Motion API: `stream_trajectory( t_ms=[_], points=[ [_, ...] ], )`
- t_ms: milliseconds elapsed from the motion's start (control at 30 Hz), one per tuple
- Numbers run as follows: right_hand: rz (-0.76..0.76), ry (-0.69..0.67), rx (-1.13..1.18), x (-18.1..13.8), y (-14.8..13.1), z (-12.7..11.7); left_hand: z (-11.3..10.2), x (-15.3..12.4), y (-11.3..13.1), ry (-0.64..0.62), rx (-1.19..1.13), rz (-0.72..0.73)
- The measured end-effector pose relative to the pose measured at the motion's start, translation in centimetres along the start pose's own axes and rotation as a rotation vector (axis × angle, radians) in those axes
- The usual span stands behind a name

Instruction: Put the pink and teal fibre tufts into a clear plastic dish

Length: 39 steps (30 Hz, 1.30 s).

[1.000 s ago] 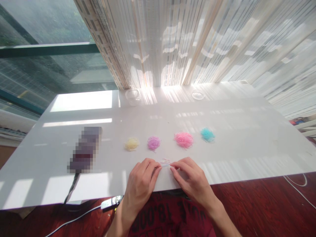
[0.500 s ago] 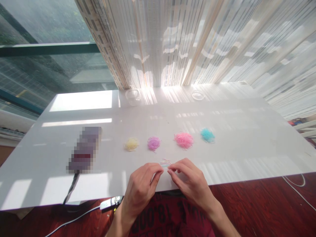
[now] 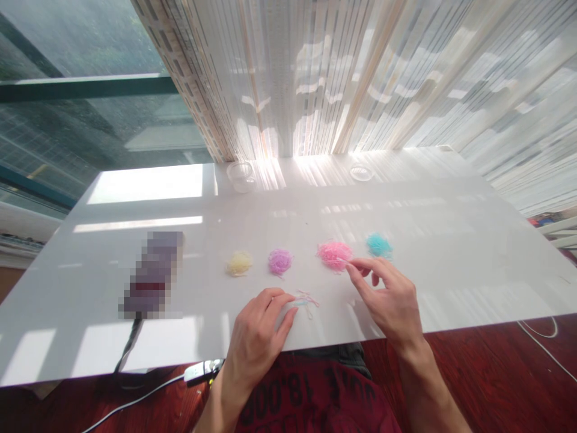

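Four small tufts of fine thread lie sorted in a row on the glossy white table: a pale yellow tuft, a purple tuft, a pink tuft and a turquoise tuft. Only a few mixed loose strands remain near the front edge, so the sorting looks nearly finished. The left hand rests curled, fingertips pinning those strands. The right hand reaches forward, thumb and forefinger pinched narrowly at the pink tuft's edge, seemingly on a pink strand.

Upside-down print, roughly "18,00", on the red shirt.
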State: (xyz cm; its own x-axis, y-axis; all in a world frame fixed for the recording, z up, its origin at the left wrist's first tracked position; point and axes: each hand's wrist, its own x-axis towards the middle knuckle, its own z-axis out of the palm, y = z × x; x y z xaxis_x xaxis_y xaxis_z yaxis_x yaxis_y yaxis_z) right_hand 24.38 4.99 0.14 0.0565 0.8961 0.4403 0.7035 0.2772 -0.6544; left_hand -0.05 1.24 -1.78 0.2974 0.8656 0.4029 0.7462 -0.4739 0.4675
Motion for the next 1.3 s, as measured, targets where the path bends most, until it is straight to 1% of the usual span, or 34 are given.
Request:
stream_trajectory(
  t_ms=[100, 233, 300, 467, 600, 767, 900, 967, 1100, 1233, 1300],
  points=[
    [0.058, 0.020, -0.049, 1.2, 0.9, 0.1, 0.3, 0.0, -0.1, -0.003, 0.053, -0.025],
    [0.060, -0.014, -0.063, 1.8, 1.3, 0.6, 0.5, 0.1, -0.1, -0.017, 0.040, -0.051],
    [0.070, -0.009, -0.076, 1.7, 1.4, 0.6, 0.5, 0.1, 0.0, -0.022, 0.032, -0.056],
    [0.089, 0.053, -0.107, 0.4, 1.5, -0.1, 0.4, 0.1, 0.1, -0.019, 0.050, -0.046],
    [0.068, 0.046, -0.095, -0.5, 1.6, -0.4, 0.3, 0.2, 0.2, -0.022, 0.058, -0.059],
    [0.064, 0.033, -0.089, -0.3, 1.4, -0.1, 0.4, 0.2, 0.3, -0.024, 0.064, -0.062],
    [0.011, 0.028, -0.084, -0.2, 0.6, 0.0, 0.5, 0.3, 0.4, -0.012, 0.081, -0.073],
    [-0.020, 0.008, -0.058, -0.7, 0.1, 0.3, 0.6, 0.3, 0.5, -0.011, 0.099, -0.077],
    [-0.051, -0.092, 0.055, -2.4, -1.2, 1.4, 0.5, 0.3, 0.5, -0.035, 0.099, -0.067],
    [-0.043, -0.186, 0.149, -3.8, -2.4, 2.6, 0.2, 0.2, 0.5, -0.030, -0.002, -0.087],
    [-0.045, -0.210, 0.175, -4.2, -2.9, 3.0, 0.0, 0.1, 0.5, -0.024, -0.073, -0.116]
  ],
)
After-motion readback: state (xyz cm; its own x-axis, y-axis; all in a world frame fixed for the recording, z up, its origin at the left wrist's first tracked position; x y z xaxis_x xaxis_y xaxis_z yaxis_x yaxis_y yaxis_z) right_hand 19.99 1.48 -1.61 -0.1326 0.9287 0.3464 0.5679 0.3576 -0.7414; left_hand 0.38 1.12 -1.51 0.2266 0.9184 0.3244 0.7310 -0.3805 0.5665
